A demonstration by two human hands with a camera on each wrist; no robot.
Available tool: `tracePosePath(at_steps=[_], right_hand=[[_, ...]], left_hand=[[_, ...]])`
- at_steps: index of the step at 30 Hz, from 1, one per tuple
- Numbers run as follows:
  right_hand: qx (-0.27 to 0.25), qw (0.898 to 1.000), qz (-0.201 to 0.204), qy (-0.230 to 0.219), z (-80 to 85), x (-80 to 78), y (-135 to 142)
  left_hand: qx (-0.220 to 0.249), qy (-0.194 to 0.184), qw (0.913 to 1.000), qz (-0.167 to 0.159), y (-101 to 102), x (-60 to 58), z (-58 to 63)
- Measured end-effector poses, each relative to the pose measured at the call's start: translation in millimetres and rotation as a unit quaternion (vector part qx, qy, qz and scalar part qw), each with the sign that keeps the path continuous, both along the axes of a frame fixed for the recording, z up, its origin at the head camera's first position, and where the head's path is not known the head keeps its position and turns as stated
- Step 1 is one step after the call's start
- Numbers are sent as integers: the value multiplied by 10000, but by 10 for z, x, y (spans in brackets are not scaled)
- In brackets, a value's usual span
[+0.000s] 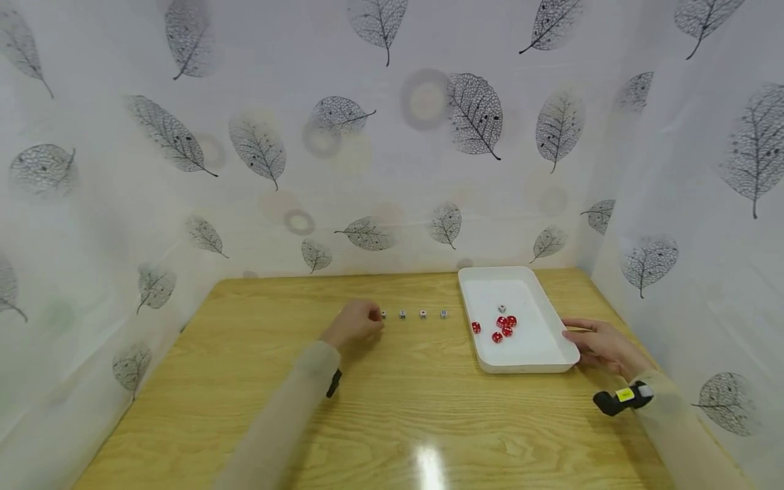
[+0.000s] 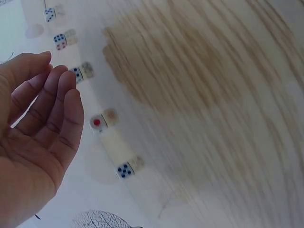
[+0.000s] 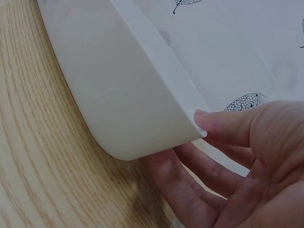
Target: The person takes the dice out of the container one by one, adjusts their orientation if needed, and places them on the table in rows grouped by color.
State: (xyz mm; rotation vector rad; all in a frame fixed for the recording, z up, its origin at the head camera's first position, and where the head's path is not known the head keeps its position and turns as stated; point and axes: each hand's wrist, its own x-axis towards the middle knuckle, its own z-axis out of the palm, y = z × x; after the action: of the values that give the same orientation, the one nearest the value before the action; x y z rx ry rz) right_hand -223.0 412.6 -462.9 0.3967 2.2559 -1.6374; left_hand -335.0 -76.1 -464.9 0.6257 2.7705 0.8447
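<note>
My left hand (image 1: pixel 357 321) is at a row of small white dice, beside a white die (image 1: pixel 384 315). In the left wrist view its fingers (image 2: pixel 66 128) are loosely bent, and no die shows between thumb and fingertips. Further right stand a die with a red dot (image 1: pixel 422 314) and a blue-dotted die (image 1: pixel 444 314). My right hand (image 1: pixel 603 347) grips the near right corner of a white plastic tray (image 1: pixel 539 347), thumb on the rim and fingers underneath. Several red dice (image 1: pixel 507 331) and a white die (image 1: pixel 502 309) lie inside the tray.
The wooden table (image 1: pixel 392 408) carries everything. A white curtain with leaf prints (image 1: pixel 392 170) closes off its back and both sides. Another white die (image 1: pixel 340 313) peeks out left of my left hand.
</note>
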Motion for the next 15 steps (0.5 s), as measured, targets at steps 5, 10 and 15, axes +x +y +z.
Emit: tracePosePath(at_steps=[5, 10, 15], right_hand=[[67, 10000, -26, 0, -14, -2, -2], [127, 9999, -67, -12, -11, 3, -13], [182, 9998, -58, -4, -5, -3, -27]], left_hand=[[60, 178, 9996, -224, 182, 1, -13], [133, 300, 9984, -455, 339, 8, -22], [205, 272, 9980, -532, 474, 19, -15]])
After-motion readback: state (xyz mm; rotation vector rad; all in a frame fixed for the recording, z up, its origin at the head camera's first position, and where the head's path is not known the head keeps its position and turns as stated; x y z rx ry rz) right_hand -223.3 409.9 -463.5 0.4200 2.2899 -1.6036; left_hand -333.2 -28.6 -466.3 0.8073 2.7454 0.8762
